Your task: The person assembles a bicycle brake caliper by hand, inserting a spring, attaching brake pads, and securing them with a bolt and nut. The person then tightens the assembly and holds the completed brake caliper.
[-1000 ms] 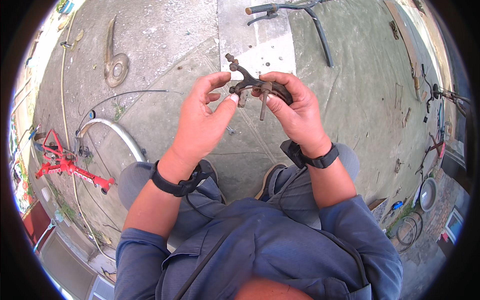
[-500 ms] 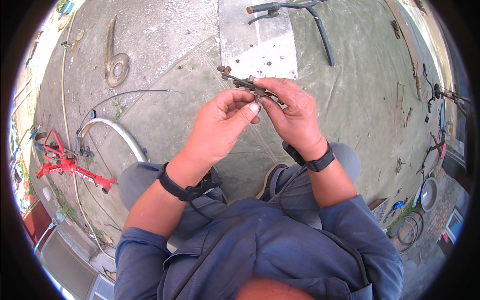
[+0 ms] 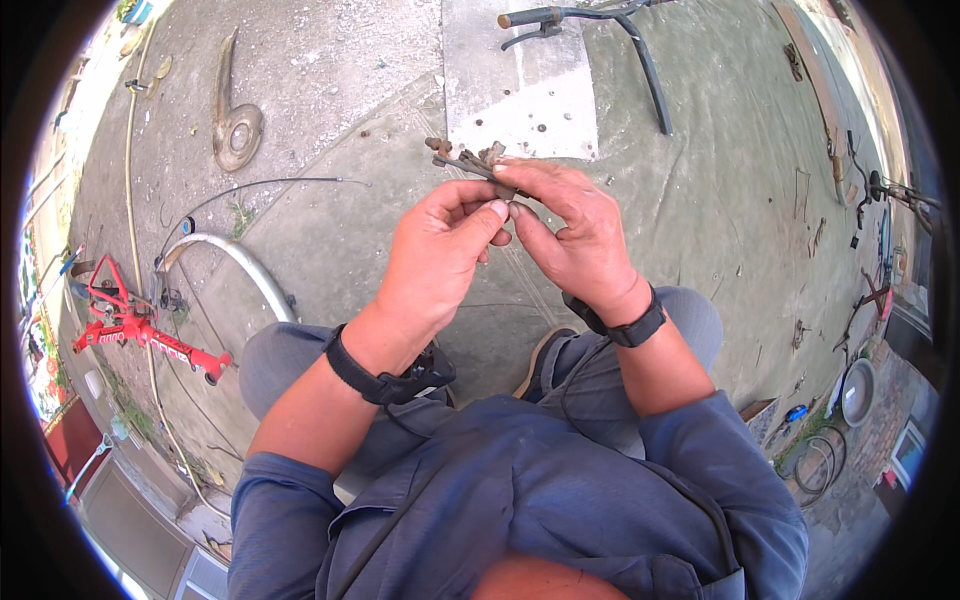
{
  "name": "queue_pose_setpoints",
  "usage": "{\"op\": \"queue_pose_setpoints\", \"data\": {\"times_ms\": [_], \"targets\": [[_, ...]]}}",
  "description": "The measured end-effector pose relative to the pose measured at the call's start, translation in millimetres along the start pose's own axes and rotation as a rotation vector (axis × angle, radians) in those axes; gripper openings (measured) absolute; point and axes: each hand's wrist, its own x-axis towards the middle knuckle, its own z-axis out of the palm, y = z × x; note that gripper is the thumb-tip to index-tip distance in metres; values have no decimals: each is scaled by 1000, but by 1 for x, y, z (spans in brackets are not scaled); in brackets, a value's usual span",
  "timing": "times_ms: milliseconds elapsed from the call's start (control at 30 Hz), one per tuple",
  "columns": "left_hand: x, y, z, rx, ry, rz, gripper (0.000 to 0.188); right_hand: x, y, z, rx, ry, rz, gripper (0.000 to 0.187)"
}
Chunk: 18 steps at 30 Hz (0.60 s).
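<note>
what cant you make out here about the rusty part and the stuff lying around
- Rusty brake part, head view: its near end is hidden under the right hand and left hand.
- Small bits on the pale slab: too small to identify.
- Handlebar: cut off by the top edge.
- Wheel rim: partly hidden behind the knee.

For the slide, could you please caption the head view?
Both hands, left hand and right hand, hold a rusty brake part above the concrete ground.

One rusty brake part [image 3: 470, 160], one handlebar [image 3: 600, 30], one wheel rim [image 3: 235, 265], one red frame [image 3: 130, 325].
</note>
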Motion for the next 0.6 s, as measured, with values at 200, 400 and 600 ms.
{"op": "queue_pose_setpoints", "data": {"times_ms": [200, 400, 600], "targets": [[0, -1, -1, 30, 12, 18, 22, 0, 2, -5, 285, -47, 149, 27], [0, -1, 0, 53, 25, -3, 19, -2, -3, -11, 295, -153, 337, 31], [0, -3, -3, 33, 2, 6, 23, 1, -6, -10, 323, -137, 327, 41]]}}
